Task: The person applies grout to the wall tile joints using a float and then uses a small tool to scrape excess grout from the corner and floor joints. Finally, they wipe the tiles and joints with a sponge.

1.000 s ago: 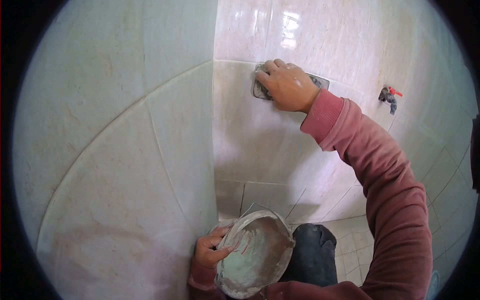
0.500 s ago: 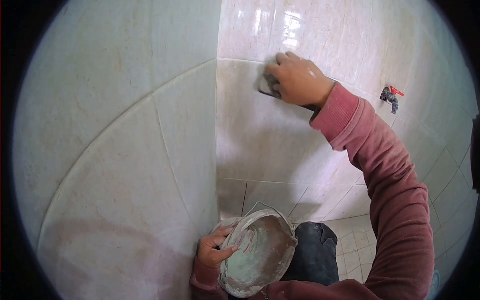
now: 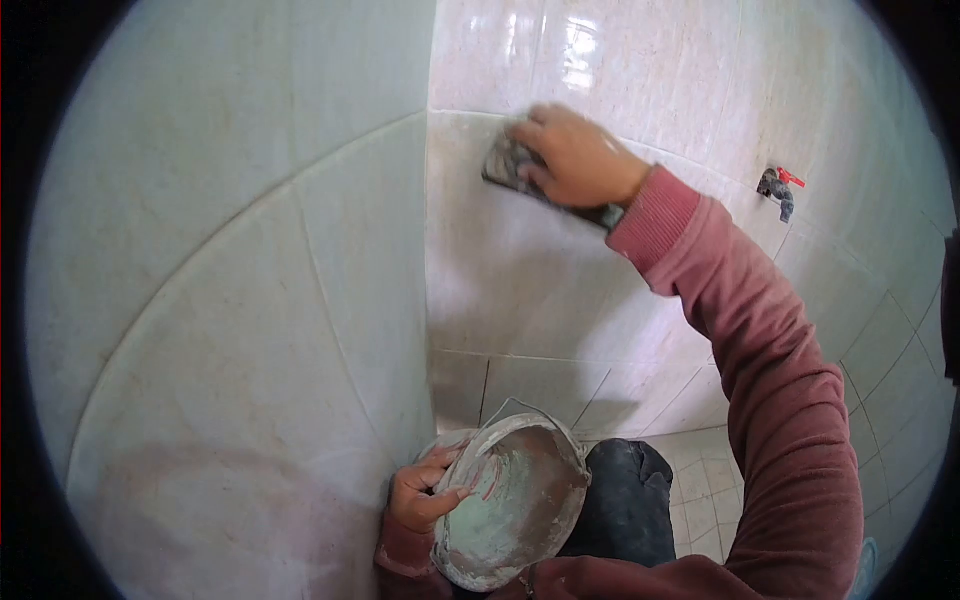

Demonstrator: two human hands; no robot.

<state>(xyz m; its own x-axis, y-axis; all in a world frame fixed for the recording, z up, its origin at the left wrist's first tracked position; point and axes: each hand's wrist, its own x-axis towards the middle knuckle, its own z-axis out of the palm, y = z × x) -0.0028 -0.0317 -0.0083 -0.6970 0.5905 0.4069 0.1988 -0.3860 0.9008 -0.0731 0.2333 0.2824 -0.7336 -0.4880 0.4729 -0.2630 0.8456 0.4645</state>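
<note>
My right hand (image 3: pixel 590 160) is closed around a dark, flat grout float (image 3: pixel 515 172), blurred by motion. The float lies against the tiled wall (image 3: pixel 540 290), just below a horizontal joint and close to the corner; its handle is mostly hidden by my fingers. Low in the view, my left hand (image 3: pixel 422 496) grips the left rim of a bucket (image 3: pixel 530 500), thumb over the edge. The bucket is tilted with its mouth toward me, and pale greenish-white paste coats its inside. Its wire handle leans up against the far rim.
A tap (image 3: pixel 777 192) with a red lever sticks out of the wall to the right of my forearm. The left wall (image 3: pixel 230 330) meets the facing wall close to both hands. My dark-clad knee (image 3: pixel 625 500) is beside the bucket, above the floor tiles (image 3: pixel 705 490).
My right hand has slid the float left along the wall, nearer the corner. My left hand still has the bucket, and the view has shifted slightly.
</note>
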